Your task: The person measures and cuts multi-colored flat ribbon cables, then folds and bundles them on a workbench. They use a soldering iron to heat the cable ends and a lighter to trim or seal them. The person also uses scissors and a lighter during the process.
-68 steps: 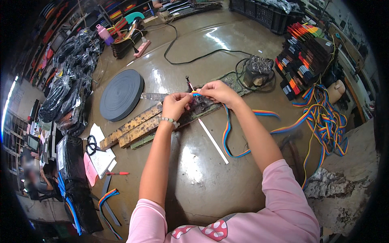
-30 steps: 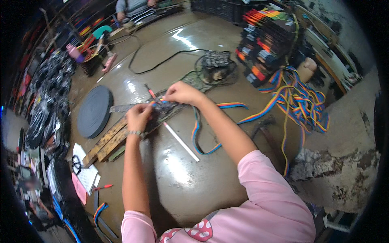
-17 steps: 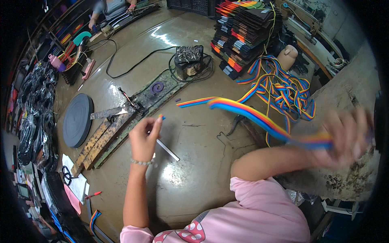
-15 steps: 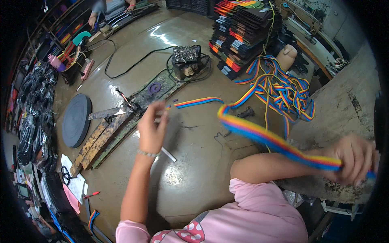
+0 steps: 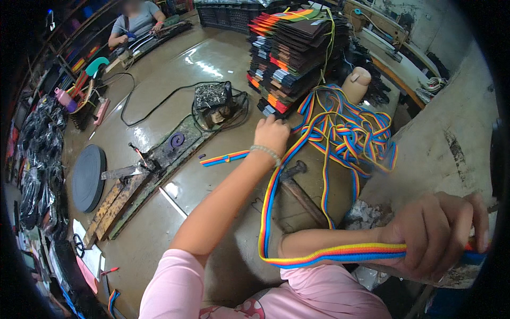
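Yellow, red and blue stripes run along the strap (image 5: 329, 254), which the right hand (image 5: 433, 236) clenches, apparently out past the table (image 5: 159, 74)'s right edge. The left hand (image 5: 272, 134) is at the left side of a striped tangle (image 5: 348, 133) near that same edge, its fingers curled; whether they grip anything cannot be told. Between the hands, the strap passes in front of the right forearm (image 5: 334, 238), bends and climbs toward the tangle. A hammer (image 5: 307, 199) lies just right of it; a grey roll (image 5: 89, 178) sits by the table's left edge.
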`<state>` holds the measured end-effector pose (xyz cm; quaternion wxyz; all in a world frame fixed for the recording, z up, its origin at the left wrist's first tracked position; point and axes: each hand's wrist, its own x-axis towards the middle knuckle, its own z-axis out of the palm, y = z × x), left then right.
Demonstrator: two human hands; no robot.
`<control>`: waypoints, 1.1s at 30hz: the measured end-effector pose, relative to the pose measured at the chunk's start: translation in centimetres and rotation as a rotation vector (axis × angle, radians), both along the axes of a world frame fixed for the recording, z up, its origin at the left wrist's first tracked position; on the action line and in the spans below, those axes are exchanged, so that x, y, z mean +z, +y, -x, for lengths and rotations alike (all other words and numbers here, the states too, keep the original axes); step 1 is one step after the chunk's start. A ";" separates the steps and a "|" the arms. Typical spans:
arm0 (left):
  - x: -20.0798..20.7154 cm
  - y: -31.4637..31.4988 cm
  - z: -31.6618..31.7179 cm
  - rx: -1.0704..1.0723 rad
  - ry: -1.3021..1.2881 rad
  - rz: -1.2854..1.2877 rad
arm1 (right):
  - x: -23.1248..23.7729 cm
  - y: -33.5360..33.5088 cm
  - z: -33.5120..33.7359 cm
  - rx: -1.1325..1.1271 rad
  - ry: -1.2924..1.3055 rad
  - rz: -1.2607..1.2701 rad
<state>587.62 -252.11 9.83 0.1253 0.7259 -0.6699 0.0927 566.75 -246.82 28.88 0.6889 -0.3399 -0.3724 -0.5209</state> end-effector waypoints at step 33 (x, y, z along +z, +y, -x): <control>1.1 41.8 -2.9 0.868 0.350 0.298 | -5.6 15.9 -19.0 -0.340 1.130 0.996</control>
